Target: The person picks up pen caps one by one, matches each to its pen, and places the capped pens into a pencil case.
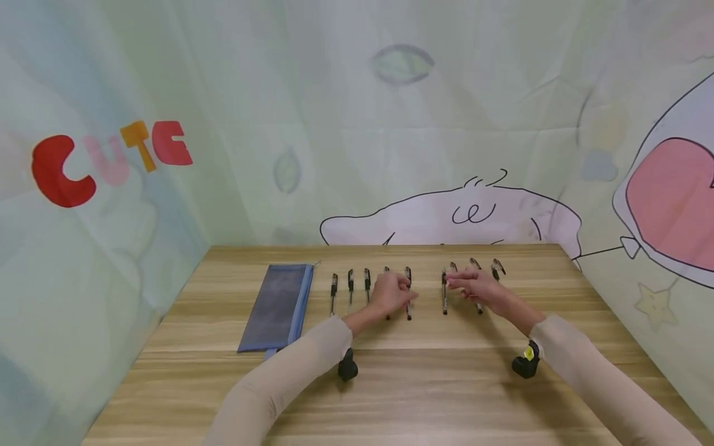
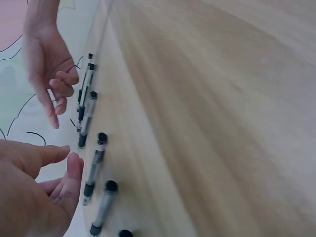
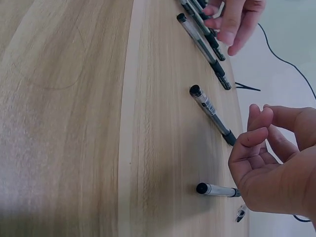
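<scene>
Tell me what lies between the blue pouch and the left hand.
In the head view, three black-capped pens lie between the blue pouch and the left hand.

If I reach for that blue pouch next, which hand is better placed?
Your left hand, I'd say: it's nearer the blue pouch, which lies on the left side of the table. The right hand is farther across, by the right-hand pens. Neither hand appears to grip anything.
</scene>
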Available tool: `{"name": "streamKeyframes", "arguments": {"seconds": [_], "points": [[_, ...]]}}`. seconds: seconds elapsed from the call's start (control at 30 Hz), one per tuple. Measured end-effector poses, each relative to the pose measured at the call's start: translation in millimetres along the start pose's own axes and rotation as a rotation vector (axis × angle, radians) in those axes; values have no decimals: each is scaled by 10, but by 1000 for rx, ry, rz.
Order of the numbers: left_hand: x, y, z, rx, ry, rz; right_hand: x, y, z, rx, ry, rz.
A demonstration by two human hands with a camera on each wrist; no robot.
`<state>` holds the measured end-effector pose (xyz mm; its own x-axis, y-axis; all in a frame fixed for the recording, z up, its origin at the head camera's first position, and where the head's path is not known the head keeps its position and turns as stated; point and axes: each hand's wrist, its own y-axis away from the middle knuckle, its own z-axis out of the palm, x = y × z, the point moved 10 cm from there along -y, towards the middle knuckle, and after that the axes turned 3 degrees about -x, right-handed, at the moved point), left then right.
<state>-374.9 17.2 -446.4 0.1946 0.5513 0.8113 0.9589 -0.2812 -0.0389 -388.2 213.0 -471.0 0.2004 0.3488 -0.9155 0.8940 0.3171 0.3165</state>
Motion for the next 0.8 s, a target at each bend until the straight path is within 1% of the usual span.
{"name": "streamKeyframes", "arguments": {"seconds": [0.13, 0.23, 0.37, 0.5, 0.57, 0.67, 0.8], "points": [[80, -51, 59, -33, 73, -28, 31, 30, -47, 13, 7, 0], [128, -111, 122, -41, 95, -42, 49, 35, -59, 7, 8, -4], [159, -223, 230, -38, 67, -53, 75, 37, -97, 18, 0, 1], [136, -303, 330, -25, 31, -85, 102, 57, -135, 31, -7, 19], [131, -316, 371, -22, 14, -101, 113, 72, -150, 38, -15, 22], [147, -320, 434, -28, -27, -107, 129, 94, -175, 45, -27, 21], [180, -313, 504, -30, -111, -95, 153, 106, -217, 44, -35, 15]]}}
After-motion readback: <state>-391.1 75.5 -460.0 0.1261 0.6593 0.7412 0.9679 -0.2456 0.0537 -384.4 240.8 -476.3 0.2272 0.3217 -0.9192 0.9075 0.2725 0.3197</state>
